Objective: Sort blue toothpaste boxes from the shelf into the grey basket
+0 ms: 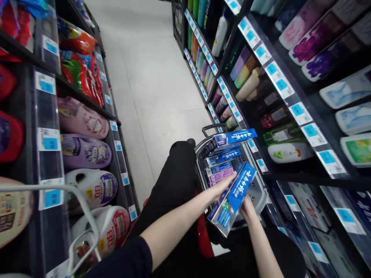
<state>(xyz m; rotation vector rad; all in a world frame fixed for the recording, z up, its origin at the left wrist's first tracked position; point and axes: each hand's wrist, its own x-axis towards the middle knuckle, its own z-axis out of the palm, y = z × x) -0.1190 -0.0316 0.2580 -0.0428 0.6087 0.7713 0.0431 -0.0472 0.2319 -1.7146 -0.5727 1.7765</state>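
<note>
Two dark shelving units are framing the pale floor (150, 77) that is running up the middle of the frame: the left shelves (31, 116) are filling the left side with bagged goods and big detergent jugs (95, 189), and the right shelves (290, 96) are crossing the right side, carrying bottles, flat packs and rows of blue price tags (310, 131). A white wire handle (84, 216) is curving across the lower left of the frame in front of the jugs. Near the centre, low down, a grey shopping basket (257, 193) is standing on the floor just beside the right shelves, with the person's black-clad leg (174, 181) lying next to it on its left. Several long blue toothpaste boxes (224, 156) are lying stacked in the basket, the topmost one jutting out toward the shelf. Below them, at lower centre, a blue and silver toothpaste box (233, 199) is being held tilted over the basket's near rim, between both hands. The left hand (223, 187) is reaching in from the lower left on a bare forearm below a dark sleeve, its fingers lying flat along the box's upper left edge. The right hand (247, 208) is coming up from the bottom of the frame, gripping the box from underneath at its right side, mostly hidden behind it.
</note>
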